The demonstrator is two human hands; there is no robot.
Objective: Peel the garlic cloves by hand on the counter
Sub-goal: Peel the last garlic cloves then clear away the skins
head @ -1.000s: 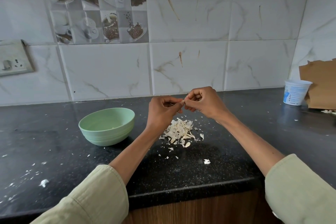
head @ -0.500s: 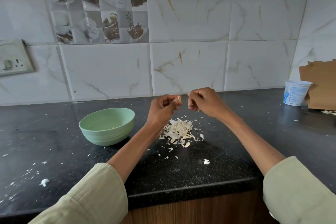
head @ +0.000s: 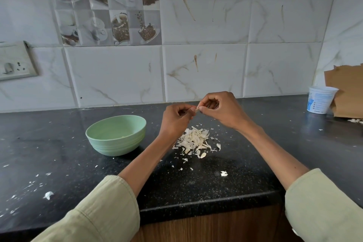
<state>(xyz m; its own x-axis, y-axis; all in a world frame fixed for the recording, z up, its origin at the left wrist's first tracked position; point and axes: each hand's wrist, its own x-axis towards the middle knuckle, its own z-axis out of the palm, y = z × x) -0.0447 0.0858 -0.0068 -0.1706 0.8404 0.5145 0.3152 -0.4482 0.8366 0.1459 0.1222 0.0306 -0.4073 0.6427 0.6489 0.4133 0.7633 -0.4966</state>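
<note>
While both hands are raised just above a black counter (head: pixel 196 192), they meet fingertip to fingertip over a heap of pale skins (head: pixel 194 140). The left hand (head: pixel 175 119) has its fingers curled in and pinches a small pale garlic clove (head: pixel 197 109) between thumb and forefinger. The right hand (head: pixel 222 109), fingers also curled, pinches the same clove from the other side; whether it has hold of the clove itself or only a bit of loose skin is too small to tell. The clove is in the air between the two hands, above the back edge of the heap and not touching the counter.

To the left of the heap, near the left forearm, stands a light green bowl (head: pixel 116 144), upright. What lies in it cannot be made out. Scattered white flakes lie across the counter, thicker toward the front left. At the far right stands a white tub (head: pixel 320 102), touching a torn piece of brown card (head: pixel 347 88) that leans on the wall. The wall behind is pale marbled tile, with one panel of coffee-cup pictures and a socket (head: pixel 13 63) at the left. Pale green sleeves (head: pixel 102 214) cover both forearms near the camera.
</note>
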